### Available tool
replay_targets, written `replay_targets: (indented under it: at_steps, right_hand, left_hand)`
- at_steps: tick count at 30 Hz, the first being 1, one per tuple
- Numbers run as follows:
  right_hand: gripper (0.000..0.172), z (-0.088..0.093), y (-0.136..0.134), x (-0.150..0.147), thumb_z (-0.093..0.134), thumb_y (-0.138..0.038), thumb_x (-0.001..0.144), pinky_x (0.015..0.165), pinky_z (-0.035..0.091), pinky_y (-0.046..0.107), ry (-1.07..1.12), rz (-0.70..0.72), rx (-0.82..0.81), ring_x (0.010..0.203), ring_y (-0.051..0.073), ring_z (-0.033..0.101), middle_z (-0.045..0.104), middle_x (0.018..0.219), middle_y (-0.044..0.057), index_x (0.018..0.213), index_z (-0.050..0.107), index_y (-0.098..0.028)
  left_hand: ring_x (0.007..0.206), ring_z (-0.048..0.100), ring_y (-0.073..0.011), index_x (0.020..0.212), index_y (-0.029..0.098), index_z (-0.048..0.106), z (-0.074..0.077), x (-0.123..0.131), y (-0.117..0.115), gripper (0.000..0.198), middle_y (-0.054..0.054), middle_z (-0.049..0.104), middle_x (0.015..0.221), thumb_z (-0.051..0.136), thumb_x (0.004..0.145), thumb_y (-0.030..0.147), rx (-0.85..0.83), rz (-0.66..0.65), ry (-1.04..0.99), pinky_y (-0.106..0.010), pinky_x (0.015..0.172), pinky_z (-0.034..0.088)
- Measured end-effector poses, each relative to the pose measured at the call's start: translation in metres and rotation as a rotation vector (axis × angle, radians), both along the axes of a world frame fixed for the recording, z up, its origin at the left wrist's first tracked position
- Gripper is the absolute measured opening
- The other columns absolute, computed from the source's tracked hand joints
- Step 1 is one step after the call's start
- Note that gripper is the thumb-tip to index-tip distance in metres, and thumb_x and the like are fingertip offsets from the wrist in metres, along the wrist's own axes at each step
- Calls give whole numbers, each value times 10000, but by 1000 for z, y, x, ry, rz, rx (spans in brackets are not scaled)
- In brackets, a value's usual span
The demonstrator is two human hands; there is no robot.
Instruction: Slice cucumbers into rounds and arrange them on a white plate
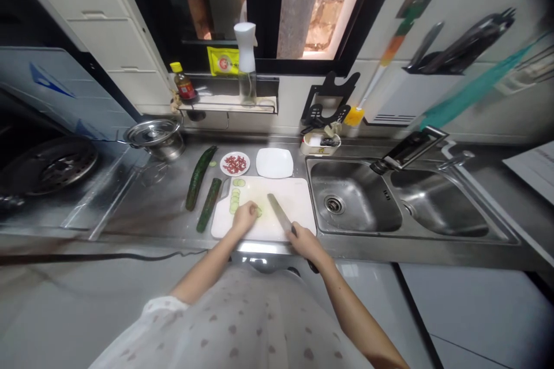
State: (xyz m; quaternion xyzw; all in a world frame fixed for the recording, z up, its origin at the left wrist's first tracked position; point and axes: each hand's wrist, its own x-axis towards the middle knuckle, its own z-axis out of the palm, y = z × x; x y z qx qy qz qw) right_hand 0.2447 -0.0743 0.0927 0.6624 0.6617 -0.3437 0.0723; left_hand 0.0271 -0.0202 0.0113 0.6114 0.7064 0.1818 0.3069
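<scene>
My right hand [305, 242] is wrapped round the dark handle of a kitchen knife [279, 211]. Its blade points away to the upper left over the white cutting board [294, 196]. On the board's left half, my left hand [245, 217] has its fingers pinched on a cucumber slice [259, 211]. A row of pale green cucumber slices [234, 199] lies beyond and left of that hand. Beside the board's left edge rest a cut cucumber [209, 205] and a longer cucumber [201, 179].
Behind the board stand a plate of chopped red pieces [235, 164] and a white square plate [274, 162]. A double sink [355, 196] adjoins the right side. At the left are a lidded steel pot [158, 137] and a stove [47, 167]. A shelf [229, 105] holds bottles.
</scene>
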Motion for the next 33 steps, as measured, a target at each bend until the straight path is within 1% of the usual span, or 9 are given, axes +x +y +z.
replay_targets:
  at_steps: [5,11,14,18,23,29,33]
  right_hand:
    - [213,1,3,-1,386,-339,957,620,289,239,-10,11,-12,857,183,589,665,1006,96,1037,522,-197]
    - [235,3,6,-2,389,-359,954,618,292,239,-23,9,-21,881,186,587,659,1040,99,1062,527,-202]
    - [247,3,6,-3,385,-360,953,618,296,239,-18,15,-29,877,186,588,660,1031,98,1070,530,-196]
    - [247,2,6,-3,392,-348,951,624,297,235,-4,9,-25,866,182,588,661,1014,94,1074,536,-189]
    - [232,-1,6,-3,402,-337,949,625,292,232,2,13,-6,856,177,585,662,1001,93,1066,538,-190]
    - [236,-2,5,-1,396,-343,954,620,292,231,6,16,-1,834,175,582,662,987,94,1062,536,-187]
    - [239,-3,4,-1,397,-340,952,630,301,232,11,8,-3,822,173,580,662,974,93,1065,539,-185]
  left_hand:
    - [749,587,-142,917,182,676,5,-13,-12,160,-31,686,828,557,812,161,-22,12,43,-224,673,400]
    - [757,598,-141,879,207,672,10,-39,-24,114,-12,690,820,574,822,222,-2,41,38,-219,667,386]
    - [769,605,-143,888,214,673,11,-51,-28,121,-10,698,843,571,822,223,-24,82,56,-215,664,385]
    - [752,605,-144,896,205,678,12,-62,-29,124,-13,698,822,589,812,221,-38,118,101,-209,647,386]
    - [773,618,-147,915,200,683,11,-70,-29,144,-22,709,853,578,817,202,-17,127,122,-204,655,395]
    - [794,626,-158,923,207,679,7,-75,-30,155,-39,714,896,553,833,207,-34,115,159,-212,659,394]
    - [856,630,-174,949,217,677,5,-75,-30,171,-50,710,968,540,846,229,-47,108,206,-224,684,398]
